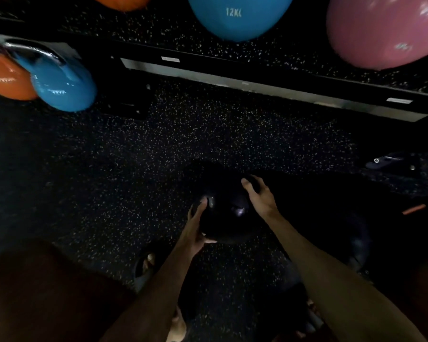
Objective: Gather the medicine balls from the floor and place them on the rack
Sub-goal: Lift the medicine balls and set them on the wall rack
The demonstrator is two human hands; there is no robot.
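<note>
Low over the speckled floor (158, 144), just short of the rack (257, 87), a black medicine ball (226, 218) sits between both hands: the left hand (198, 230) cups its near side with spread fingers, and the right hand (260, 197) curls its fingers over the top.

Left hand (195, 228), right hand (260, 196) and forearms (331, 280) are bare. Dark reddish-brown shorts (47, 292) near left; dark open-toed sandals (143, 275).

medicine ball (223, 213) on floor (134, 156), centre, between left grip (195, 230) and right grip (260, 196). rack rail (257, 87) runs behind it. kettlebells (62, 87) far left, another kettlebell (237, 16) beyond the rail.
</note>
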